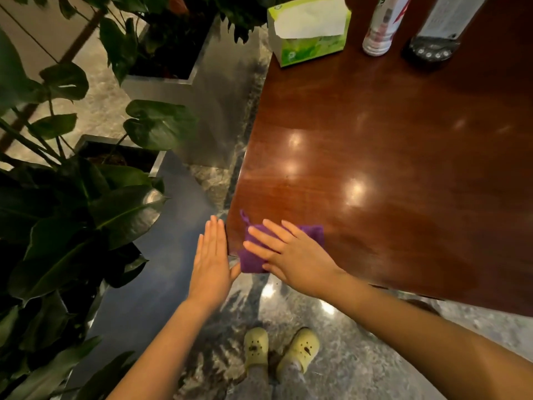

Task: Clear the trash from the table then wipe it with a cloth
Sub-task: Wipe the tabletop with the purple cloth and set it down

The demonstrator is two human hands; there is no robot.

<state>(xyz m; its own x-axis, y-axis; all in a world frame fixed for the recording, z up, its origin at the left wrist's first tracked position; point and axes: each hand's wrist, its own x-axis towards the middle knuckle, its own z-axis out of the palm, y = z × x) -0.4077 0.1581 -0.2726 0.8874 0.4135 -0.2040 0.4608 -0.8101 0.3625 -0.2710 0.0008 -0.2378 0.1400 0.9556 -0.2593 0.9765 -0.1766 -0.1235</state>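
A folded purple cloth (313, 232) lies on the near left corner of the glossy brown wooden table (389, 157). My right hand (284, 255) presses flat on top of the cloth, fingers spread and pointing left. My left hand (212, 259) is flat and open just off the table's left edge, its thumb touching the cloth's lower corner below the table corner. No trash shows on the visible tabletop.
At the far edge of the table stand a green tissue box (310, 30), a white bottle (380, 27) and a dark-based bottle (432, 39). Metal planters (161, 82) with large leafy plants (86, 203) crowd the left. My feet in pale clogs (281, 349) stand on marble floor.
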